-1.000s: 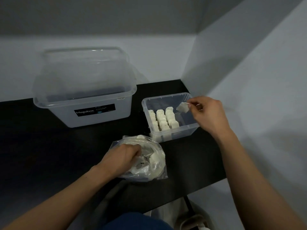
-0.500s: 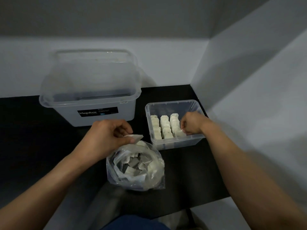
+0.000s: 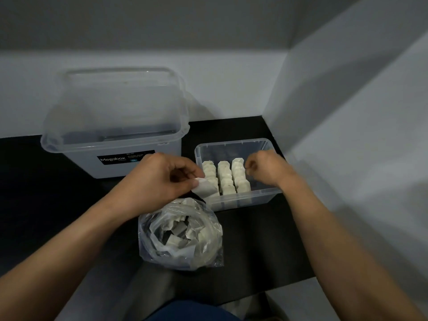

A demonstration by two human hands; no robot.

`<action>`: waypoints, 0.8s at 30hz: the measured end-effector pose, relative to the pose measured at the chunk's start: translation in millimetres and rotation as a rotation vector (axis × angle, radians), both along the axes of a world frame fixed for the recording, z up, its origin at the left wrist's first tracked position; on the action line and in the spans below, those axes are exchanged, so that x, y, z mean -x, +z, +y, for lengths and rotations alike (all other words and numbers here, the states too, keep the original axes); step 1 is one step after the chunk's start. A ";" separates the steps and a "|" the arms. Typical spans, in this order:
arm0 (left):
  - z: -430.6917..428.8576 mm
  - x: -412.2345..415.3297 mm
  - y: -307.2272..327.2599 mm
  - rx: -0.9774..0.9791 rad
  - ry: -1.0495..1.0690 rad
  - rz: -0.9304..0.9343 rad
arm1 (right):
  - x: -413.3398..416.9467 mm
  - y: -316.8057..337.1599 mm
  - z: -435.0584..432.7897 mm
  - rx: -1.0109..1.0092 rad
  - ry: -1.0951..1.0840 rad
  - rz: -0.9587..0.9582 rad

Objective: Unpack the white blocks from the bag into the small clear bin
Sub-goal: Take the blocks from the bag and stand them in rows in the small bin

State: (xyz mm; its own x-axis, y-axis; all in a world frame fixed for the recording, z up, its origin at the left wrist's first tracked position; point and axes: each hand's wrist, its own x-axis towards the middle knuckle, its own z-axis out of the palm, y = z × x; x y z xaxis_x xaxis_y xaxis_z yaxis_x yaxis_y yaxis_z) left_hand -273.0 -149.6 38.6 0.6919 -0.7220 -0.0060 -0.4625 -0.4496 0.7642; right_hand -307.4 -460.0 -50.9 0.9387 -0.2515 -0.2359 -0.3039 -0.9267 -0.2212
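White blocks (image 3: pixel 225 179) stand in three rows inside the small clear bin (image 3: pixel 231 142) in the head view. They fill its left and middle, and the stretch beyond the rows is bare.

The left hand (image 3: pixel 159 179) pinches one more white block (image 3: pixel 205 189) between thumb and fingertips at the bin's near left corner. The block's long axis slants down and to the right, away from the palm. The bin lies directly to the right of this hand, so the carry is short.

The right hand (image 3: pixel 266 170) is inside the bin, just right of the third row, with its fingers curled. I cannot tell whether they pinch anything.

Free room seems to lie on the right hand's side. The held block would probably have to pass over the standing rows, which it could knock, or be handed across.

The bag (image 3: pixel 183 235) sits just nearer than the left hand, its mouth open upward and more blocks loose inside. A large Megabox tub (image 3: pixel 113 140) stands beyond the left hand on the dark bench (image 3: pixel 46 193). A wall (image 3: pixel 347 158) is close on the right hand's outer side.
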 end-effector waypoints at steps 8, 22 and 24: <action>-83.8 -15.6 -8.0 -0.032 -0.193 -0.136 | 49.3 -14.0 -22.6 -0.001 -0.280 -0.335; -189.5 -31.7 -79.3 -0.207 -0.257 -0.210 | 51.5 -40.3 -24.7 -0.109 -0.359 -0.478; -190.9 -30.7 -86.0 -0.240 -0.281 -0.207 | 51.6 -41.0 -24.6 -0.112 -0.363 -0.495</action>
State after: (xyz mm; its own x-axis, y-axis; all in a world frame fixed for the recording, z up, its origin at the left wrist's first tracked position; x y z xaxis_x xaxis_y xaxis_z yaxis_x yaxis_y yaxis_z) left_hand -242.3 -340.5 -47.4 0.4727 -0.8777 -0.0787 -0.7251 -0.4382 0.5313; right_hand -359.0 -484.5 -91.9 0.8028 -0.5739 0.1615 -0.4316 -0.7464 -0.5066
